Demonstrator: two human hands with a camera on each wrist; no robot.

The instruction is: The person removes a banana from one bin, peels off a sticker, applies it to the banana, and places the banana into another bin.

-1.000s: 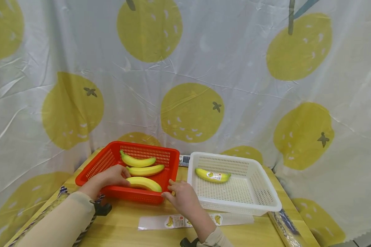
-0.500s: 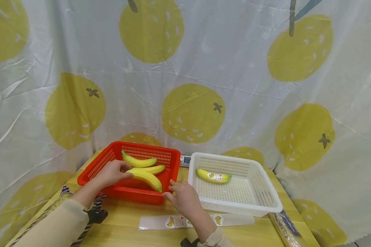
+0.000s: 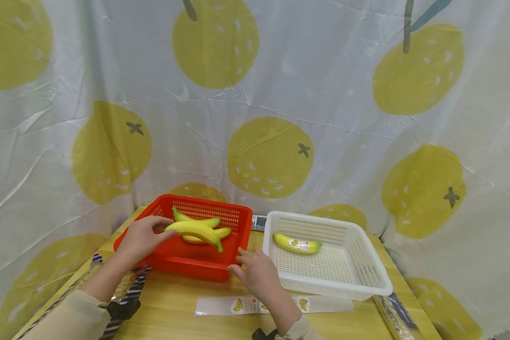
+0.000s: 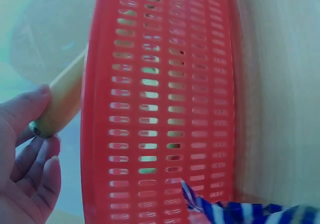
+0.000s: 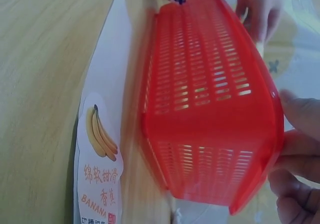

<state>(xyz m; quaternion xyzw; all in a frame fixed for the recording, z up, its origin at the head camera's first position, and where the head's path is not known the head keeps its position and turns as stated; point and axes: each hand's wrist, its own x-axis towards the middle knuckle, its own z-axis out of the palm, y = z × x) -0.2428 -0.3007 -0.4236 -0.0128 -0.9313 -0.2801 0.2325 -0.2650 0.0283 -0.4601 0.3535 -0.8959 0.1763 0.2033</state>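
My left hand (image 3: 141,238) pinches one end of a yellow banana (image 3: 200,231) between thumb and fingers, holding it over the red basket (image 3: 187,267). In the left wrist view the thumb presses the banana (image 4: 62,101) near its dark tip, and the basket wall hides the far end. Beneath it, two more bananas lie in the basket: a green-tipped banana (image 3: 208,221) at the back and another banana (image 3: 225,233) partly covered. My right hand (image 3: 258,272) rests at the basket's front right corner, its fingers (image 5: 295,161) loosely bent against the rim.
Right of the red basket stands a white basket (image 3: 314,216) containing one labelled banana (image 3: 295,243). A strip of banana stickers (image 3: 246,305) lies in front on the wooden table (image 3: 182,326). Plastic-wrapped packs (image 3: 395,316) lie along the right edge. A fruit-print curtain (image 3: 344,118) hangs behind.
My left hand has lifted the nearest banana from the red basket's floor, moving it up and back over the other two. My right hand stays at the basket's corner.
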